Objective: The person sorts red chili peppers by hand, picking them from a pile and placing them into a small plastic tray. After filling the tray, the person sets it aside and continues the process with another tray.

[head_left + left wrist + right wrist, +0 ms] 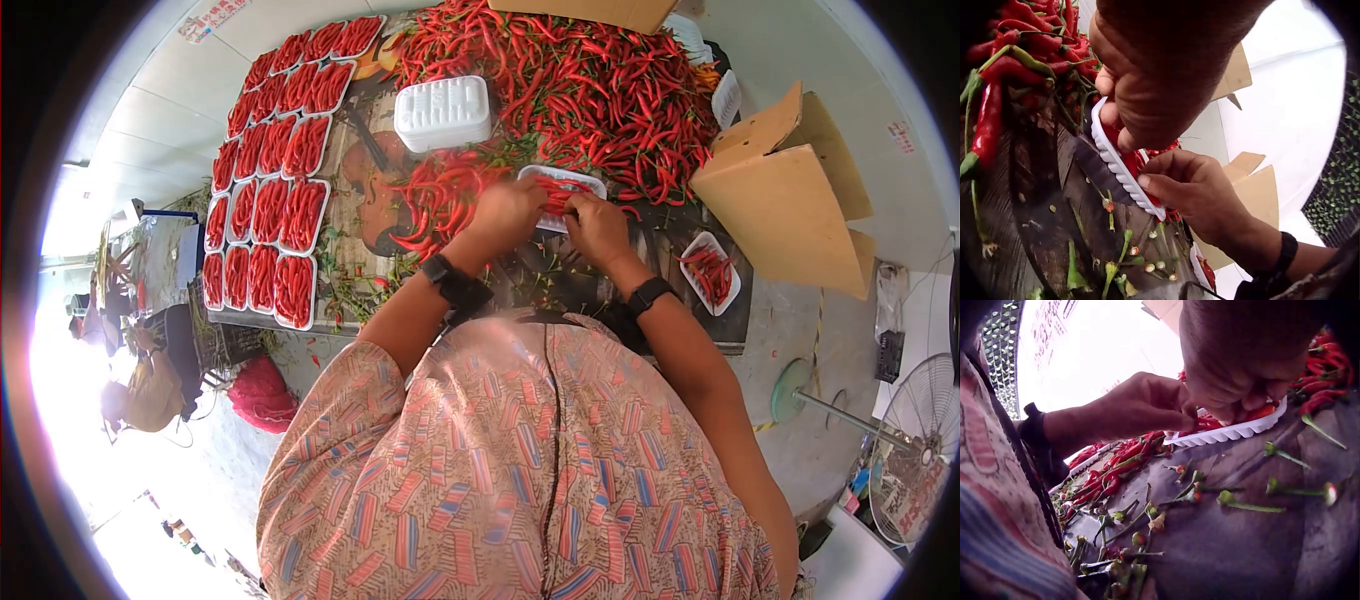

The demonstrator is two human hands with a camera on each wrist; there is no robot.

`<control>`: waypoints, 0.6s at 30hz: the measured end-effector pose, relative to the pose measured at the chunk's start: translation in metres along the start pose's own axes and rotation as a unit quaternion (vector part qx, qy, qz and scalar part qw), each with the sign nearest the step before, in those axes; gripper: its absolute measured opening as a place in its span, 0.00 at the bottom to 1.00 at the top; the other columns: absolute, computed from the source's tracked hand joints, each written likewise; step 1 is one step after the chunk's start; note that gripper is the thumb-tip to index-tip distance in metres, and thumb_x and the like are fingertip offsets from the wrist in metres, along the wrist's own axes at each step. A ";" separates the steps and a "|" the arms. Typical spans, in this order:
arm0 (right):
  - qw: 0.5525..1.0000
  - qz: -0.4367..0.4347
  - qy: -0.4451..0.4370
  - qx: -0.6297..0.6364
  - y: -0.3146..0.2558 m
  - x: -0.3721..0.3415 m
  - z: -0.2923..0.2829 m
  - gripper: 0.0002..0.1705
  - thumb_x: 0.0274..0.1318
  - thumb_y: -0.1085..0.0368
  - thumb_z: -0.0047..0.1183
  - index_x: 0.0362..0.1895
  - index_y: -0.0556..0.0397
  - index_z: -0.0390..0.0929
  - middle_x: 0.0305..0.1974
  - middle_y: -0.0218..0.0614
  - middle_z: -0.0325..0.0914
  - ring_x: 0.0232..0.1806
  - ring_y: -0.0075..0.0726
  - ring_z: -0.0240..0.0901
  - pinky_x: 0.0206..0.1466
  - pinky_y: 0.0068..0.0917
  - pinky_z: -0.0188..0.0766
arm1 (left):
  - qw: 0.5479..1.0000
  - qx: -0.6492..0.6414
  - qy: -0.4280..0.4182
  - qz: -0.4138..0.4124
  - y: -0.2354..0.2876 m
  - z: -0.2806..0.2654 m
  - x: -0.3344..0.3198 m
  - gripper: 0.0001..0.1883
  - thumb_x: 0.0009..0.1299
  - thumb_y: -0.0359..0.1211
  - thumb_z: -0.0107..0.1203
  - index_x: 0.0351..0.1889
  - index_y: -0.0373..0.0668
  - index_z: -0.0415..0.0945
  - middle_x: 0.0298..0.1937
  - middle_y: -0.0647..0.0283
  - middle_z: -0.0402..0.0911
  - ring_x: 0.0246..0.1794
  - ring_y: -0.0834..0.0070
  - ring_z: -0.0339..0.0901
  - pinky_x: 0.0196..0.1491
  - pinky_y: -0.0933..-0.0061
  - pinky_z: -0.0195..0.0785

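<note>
A white foam tray [598,187] of red chillies lies on the dark patterned table under both hands. The left hand [505,212], blurred in the head view, bends its fingers over one end of the tray [1116,164] and pinches chillies there. At the other end the right hand [600,228] pinches red chillies between thumb and fingers. In the right wrist view the left hand [1129,409] and right hand [1241,356] nearly meet above the tray [1225,434]; their fingertips are partly hidden. Loose chillies [440,200] lie left of the tray.
Rows of filled trays [295,290] stand at the left. Behind are stacked white trays [442,112] and a large chilli heap [620,100]. A small tray of chillies [708,270] and a cardboard box [780,210] are at the right. Green stems [1250,505] litter the table.
</note>
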State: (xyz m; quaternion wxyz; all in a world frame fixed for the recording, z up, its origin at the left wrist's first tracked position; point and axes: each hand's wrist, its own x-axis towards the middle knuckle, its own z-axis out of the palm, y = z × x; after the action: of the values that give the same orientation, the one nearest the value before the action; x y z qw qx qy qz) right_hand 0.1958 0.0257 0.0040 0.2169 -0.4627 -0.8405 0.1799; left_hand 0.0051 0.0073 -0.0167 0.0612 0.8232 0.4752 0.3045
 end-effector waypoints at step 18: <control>0.995 0.085 -0.019 -0.050 0.056 -0.025 -0.055 0.17 0.45 0.67 0.60 0.43 0.47 0.80 0.42 0.39 0.75 0.43 0.47 0.75 0.45 0.40 0.72 | 0.998 0.001 -0.022 -0.050 0.019 -0.023 0.003 0.04 0.58 0.32 0.54 0.30 0.45 0.73 0.40 0.57 0.76 0.31 0.57 0.77 0.31 0.57 0.72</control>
State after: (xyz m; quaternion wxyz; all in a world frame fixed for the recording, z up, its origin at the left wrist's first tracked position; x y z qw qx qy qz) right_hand 0.2759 0.0382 0.0168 0.1611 -0.5395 -0.8099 0.1643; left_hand 0.0071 -0.0050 0.0106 0.0860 0.8050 0.5148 0.2820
